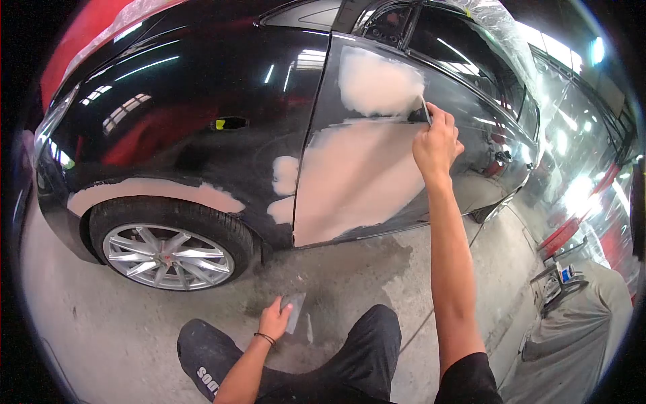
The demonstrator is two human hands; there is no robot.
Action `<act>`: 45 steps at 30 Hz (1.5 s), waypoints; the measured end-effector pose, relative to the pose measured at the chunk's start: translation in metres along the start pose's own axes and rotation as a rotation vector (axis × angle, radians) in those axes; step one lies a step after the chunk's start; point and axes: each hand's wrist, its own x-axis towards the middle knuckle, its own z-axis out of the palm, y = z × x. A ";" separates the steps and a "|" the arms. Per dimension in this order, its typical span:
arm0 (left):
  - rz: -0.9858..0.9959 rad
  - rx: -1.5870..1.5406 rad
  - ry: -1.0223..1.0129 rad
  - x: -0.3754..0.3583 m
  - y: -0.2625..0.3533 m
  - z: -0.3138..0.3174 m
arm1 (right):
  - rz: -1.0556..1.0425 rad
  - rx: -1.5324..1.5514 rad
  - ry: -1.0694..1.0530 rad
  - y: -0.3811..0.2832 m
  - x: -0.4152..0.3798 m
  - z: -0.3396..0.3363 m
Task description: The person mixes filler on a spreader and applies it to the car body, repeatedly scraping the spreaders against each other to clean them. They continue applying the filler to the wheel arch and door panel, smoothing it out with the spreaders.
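My right hand (437,143) is closed round a thin putty spreader (426,110), its edge at the right side of a pale filler patch (378,82) on the black car door (474,145). Below that patch, a larger pinkish filler area (363,178) covers much of the door's lower front. Down between my knees, my left hand (274,320) grips a flat grey spreader (295,312), held over the floor and apart from the car.
More filler lines the front fender's wheel arch (155,190), above a silver-spoked wheel (168,256). Small filler patches (285,176) sit beside the door seam. Clear plastic sheeting (572,128) hangs at right, and a grey cover (572,337) drapes something at lower right.
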 end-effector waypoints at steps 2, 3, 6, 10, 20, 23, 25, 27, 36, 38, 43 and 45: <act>0.022 -0.009 0.026 0.002 -0.002 0.002 | -0.023 -0.015 -0.016 -0.011 -0.006 0.014; 0.039 -0.016 0.033 0.005 -0.002 0.005 | -0.092 -0.015 -0.010 -0.020 -0.018 0.015; 0.104 -0.188 0.037 0.014 -0.005 0.021 | -0.303 0.038 -0.168 -0.027 -0.063 -0.010; -0.180 -1.120 0.001 0.015 0.040 0.023 | -0.360 0.493 -0.483 -0.032 -0.186 -0.058; -0.557 -1.557 -0.245 0.002 0.096 0.038 | -0.429 0.791 -0.800 0.000 -0.393 -0.108; -0.550 -1.529 -0.195 -0.017 0.094 0.031 | -0.328 0.636 -0.848 0.031 -0.412 -0.098; -0.587 -1.526 -0.170 -0.019 0.104 0.024 | -0.294 0.485 -0.878 0.048 -0.407 -0.093; -0.345 -1.258 -0.135 -0.008 0.100 0.023 | -0.259 0.374 -0.875 0.064 -0.403 -0.089; 0.165 -0.377 -0.150 -0.025 0.119 0.001 | -0.204 0.448 -0.930 -0.001 -0.378 -0.090; 0.183 -0.364 -0.109 -0.024 0.117 0.001 | -0.191 0.517 -0.950 -0.009 -0.392 -0.091; 0.139 -0.336 -0.022 -0.023 0.115 -0.001 | -0.278 0.486 -1.099 -0.017 -0.398 -0.112; 0.175 -0.441 0.234 -0.010 0.112 0.006 | -0.314 0.481 -1.160 -0.014 -0.393 -0.119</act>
